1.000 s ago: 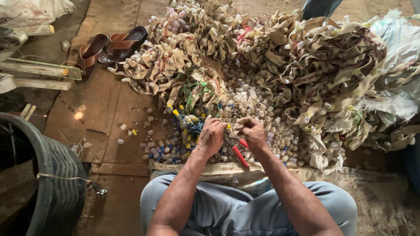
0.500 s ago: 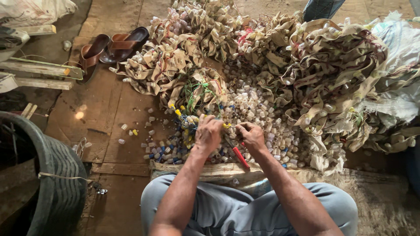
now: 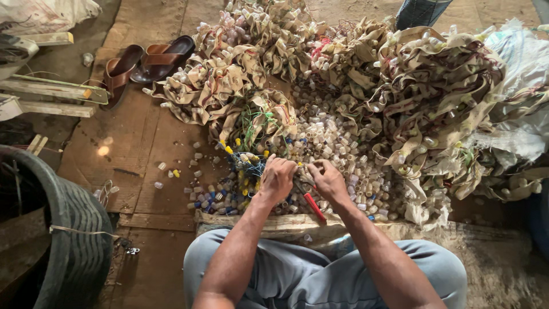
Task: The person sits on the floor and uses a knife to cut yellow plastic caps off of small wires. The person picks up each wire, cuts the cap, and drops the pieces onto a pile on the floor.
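A black tyre (image 3: 74, 240) sits far left of the bead heap (image 3: 320, 137), brown sandals (image 3: 146, 63) up and left of it. At the heap's near edge the left hand (image 3: 278, 178) is curled closed over small pieces; what it pinches I cannot tell. Just right, nearly touching, the right hand (image 3: 329, 180) is closed around red-handled pliers (image 3: 311, 205). Tan cloth strips (image 3: 434, 91) pile right of the heap.
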